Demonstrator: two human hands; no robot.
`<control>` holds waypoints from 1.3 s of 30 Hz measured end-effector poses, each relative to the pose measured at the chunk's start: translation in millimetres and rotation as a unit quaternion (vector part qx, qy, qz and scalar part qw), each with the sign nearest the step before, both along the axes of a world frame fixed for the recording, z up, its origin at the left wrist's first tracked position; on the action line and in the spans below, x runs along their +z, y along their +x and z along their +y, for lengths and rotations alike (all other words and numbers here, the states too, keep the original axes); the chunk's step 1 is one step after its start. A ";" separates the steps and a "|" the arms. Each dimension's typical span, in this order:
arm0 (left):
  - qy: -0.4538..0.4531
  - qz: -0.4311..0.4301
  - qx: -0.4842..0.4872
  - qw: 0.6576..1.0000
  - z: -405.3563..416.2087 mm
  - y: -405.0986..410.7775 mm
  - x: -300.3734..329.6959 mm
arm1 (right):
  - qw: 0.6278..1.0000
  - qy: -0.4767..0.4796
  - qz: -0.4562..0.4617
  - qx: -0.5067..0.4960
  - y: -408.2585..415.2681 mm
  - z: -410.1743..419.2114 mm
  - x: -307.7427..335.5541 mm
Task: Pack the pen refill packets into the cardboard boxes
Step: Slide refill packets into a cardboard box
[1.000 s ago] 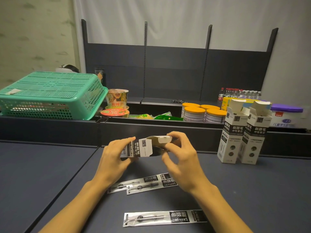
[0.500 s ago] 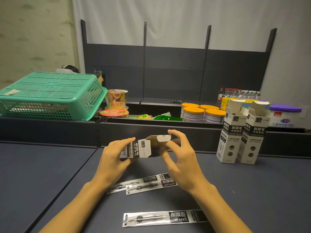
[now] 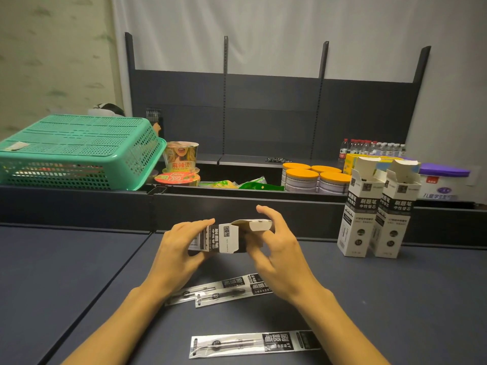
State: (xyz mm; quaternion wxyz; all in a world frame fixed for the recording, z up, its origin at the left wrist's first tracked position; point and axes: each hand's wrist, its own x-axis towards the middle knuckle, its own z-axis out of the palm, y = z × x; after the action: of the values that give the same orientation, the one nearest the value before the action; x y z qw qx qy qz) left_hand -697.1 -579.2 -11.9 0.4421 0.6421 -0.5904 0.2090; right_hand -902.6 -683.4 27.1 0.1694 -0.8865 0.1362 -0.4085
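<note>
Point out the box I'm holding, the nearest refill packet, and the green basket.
Held box (image 3: 228,238): head view, its printed side.
Nearest refill packet (image 3: 254,344): head view, its middle.
Green basket (image 3: 76,138): head view, its upturned base.

Head-worn view, forward and down, close over the table (image 3: 395,299)

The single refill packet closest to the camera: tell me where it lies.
In the head view, the single refill packet lies flat on the dark table, bottom centre, between the forearms, nearer than the overlapping packets.
</note>
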 end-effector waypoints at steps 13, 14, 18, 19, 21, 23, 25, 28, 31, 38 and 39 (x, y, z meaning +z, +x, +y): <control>-0.011 0.007 -0.003 1.000 0.9 -1.3 0.3 | 0.999 0.009 -0.027 0.018 2.2 -3.8 -3.1; -0.008 0.007 -0.003 1.000 0.9 -1.0 0.0 | 0.999 0.005 -0.035 0.018 2.3 -4.6 -3.0; -0.003 0.004 -0.005 1.000 0.1 -0.1 -1.2 | 0.999 -0.005 -0.051 0.017 0.7 -5.6 -2.0; -0.005 0.004 -0.003 1.000 -0.1 0.2 -1.4 | 0.998 -0.014 -0.058 0.014 0.7 -5.7 -1.8; -0.007 0.009 -0.002 1.000 -0.3 0.2 -1.7 | 0.995 -0.037 -0.097 0.009 0.1 -4.8 0.2; -0.013 0.016 0.004 1.000 -0.7 0.2 -1.4 | 0.988 -0.048 -0.149 0.004 -0.9 -4.1 3.0; -0.018 0.022 0.011 1.000 -0.9 0.0 -1.0 | 0.982 -0.051 -0.179 -0.004 -1.9 -3.2 4.7; -0.019 0.024 0.013 0.999 -0.7 -0.5 -0.2 | 0.984 -0.059 -0.167 -0.002 -1.6 -4.2 3.4; -0.009 0.013 0.000 1.000 -0.3 -0.3 -1.0 | 0.993 -0.049 -0.105 0.003 0.7 -7.4 -0.6; 0.001 0.004 0.004 1.000 -0.2 -1.7 0.1 | 0.999 -0.008 -0.053 0.006 0.2 -5.6 -1.9; 0.004 0.003 0.004 1.000 -0.3 -1.8 -0.2 | 0.999 -0.004 -0.034 0.007 0.1 -5.2 -2.3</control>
State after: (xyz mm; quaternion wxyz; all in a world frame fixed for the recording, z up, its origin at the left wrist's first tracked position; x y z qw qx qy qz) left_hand -698.9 -579.5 -12.1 0.4399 0.6470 -0.5876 0.2065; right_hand -902.5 -688.6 24.7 0.1734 -0.8737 0.1226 -0.4377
